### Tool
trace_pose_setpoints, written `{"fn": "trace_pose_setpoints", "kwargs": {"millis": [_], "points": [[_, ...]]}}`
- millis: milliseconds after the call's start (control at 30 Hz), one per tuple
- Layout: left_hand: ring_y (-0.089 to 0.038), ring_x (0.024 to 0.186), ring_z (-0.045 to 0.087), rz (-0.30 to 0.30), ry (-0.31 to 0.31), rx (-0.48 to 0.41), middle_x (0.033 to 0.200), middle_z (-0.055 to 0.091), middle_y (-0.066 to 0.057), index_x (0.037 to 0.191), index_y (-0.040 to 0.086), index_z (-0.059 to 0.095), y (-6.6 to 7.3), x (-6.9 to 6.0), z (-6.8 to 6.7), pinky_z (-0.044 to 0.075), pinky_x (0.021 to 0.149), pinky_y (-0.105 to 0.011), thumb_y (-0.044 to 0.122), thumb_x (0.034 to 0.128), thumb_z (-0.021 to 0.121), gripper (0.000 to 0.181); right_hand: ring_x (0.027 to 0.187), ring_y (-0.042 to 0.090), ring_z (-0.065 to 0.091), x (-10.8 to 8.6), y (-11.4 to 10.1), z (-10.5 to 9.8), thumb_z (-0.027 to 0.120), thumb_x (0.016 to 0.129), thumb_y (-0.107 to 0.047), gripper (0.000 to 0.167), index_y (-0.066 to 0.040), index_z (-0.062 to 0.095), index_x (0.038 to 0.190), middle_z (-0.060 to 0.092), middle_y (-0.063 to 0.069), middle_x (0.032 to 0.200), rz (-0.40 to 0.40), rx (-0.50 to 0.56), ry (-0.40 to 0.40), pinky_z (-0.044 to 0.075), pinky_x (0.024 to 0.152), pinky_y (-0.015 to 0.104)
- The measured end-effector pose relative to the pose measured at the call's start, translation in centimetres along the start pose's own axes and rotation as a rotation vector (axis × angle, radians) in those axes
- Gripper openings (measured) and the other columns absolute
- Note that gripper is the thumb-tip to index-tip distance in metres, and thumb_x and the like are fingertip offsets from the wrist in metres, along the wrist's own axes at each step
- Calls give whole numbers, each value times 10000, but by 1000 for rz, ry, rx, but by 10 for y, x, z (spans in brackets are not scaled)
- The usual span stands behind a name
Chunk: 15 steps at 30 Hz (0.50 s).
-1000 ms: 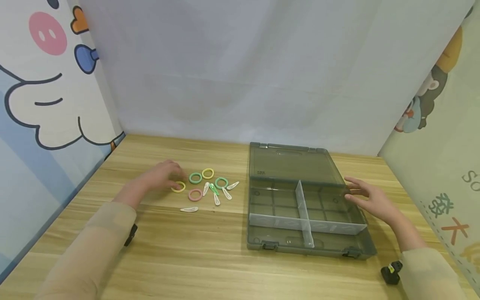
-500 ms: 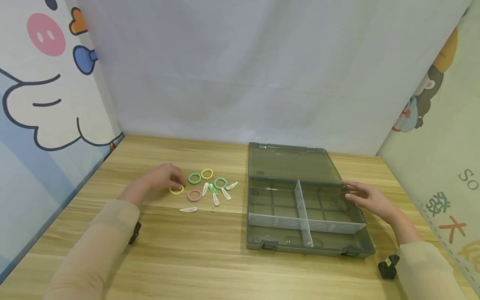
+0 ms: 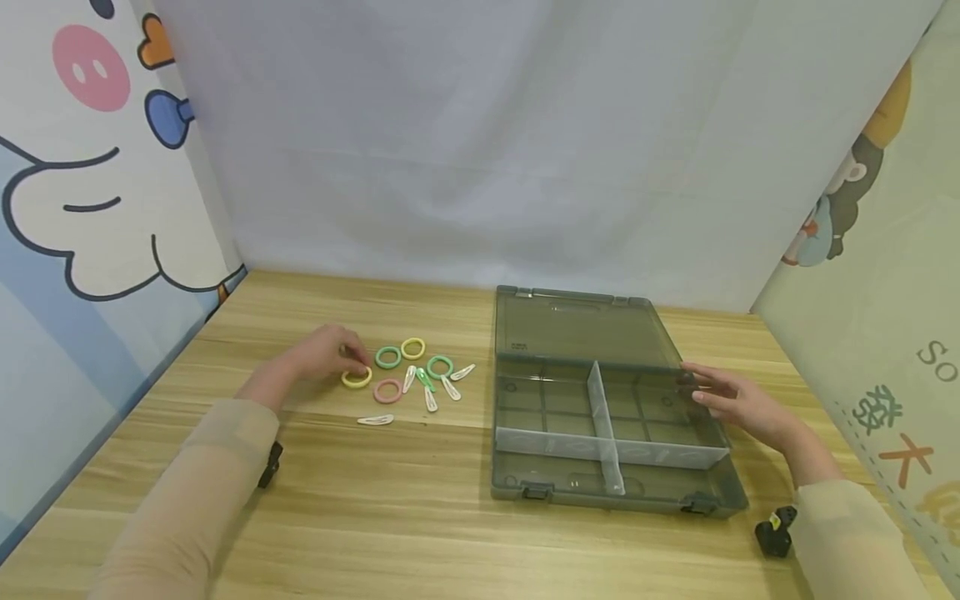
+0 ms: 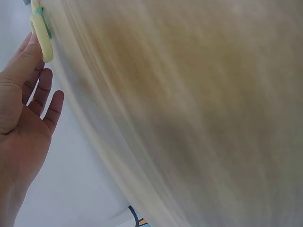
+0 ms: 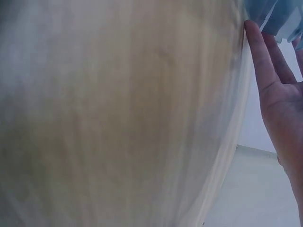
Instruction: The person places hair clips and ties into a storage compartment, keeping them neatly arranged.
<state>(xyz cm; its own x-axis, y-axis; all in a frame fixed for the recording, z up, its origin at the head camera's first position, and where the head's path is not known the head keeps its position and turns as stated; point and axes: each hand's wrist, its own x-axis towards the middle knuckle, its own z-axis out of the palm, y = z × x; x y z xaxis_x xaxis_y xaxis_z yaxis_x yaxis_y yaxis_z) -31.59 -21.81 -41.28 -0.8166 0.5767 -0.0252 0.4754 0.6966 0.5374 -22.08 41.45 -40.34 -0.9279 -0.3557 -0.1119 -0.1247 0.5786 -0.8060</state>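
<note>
My left hand (image 3: 327,353) pinches a yellow ring (image 3: 357,379) between thumb and index finger at the left of the table; in the left wrist view the same ring (image 4: 42,39) stands at the fingertips, the other fingers loosely bent. Beside it lie a pink ring (image 3: 387,392), a green ring (image 3: 387,358), another yellow ring (image 3: 413,349) and a second green ring (image 3: 440,367). My right hand (image 3: 748,406) rests its fingers at the right edge of a grey see-through box (image 3: 619,502). In the right wrist view, that hand (image 5: 284,101) has nearly straight fingers touching the box.
The box's lid (image 3: 585,329) lies folded back towards the rear curtain (image 3: 480,150). Light dividers (image 3: 652,452) split the box into compartments. Several hair clips, one of them green (image 3: 425,380), lie between the rings and the box; a white clip (image 3: 376,420) lies nearer the front.
My left fingers have closed on the yellow ring, which is now slightly raised or tilted. The right hand stays at the box's side, almost unmoved.
</note>
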Motion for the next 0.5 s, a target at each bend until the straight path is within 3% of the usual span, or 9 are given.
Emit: {"fn": "trace_pose_setpoints", "kwargs": {"millis": [200,500], "points": [[-162,877,592,-14,13,-10,933,682,-8,933,114,726,9,2,-5,492,801,-362,216,836,711,142,1303,502,276,0,2,0,468,1001,-253,574,-71,229,1490,148,254,1531,13,33,-18,358,966,634],[-173,883,582,31,63,16,915,681,14,901,152,736,27,10,-11,484,786,-363,190,844,711,73,1361,518,118,1,4,-1,466,1000,-270,608,-103,176,1508,39,231,1555,72,119,-60,210,1002,704]]}}
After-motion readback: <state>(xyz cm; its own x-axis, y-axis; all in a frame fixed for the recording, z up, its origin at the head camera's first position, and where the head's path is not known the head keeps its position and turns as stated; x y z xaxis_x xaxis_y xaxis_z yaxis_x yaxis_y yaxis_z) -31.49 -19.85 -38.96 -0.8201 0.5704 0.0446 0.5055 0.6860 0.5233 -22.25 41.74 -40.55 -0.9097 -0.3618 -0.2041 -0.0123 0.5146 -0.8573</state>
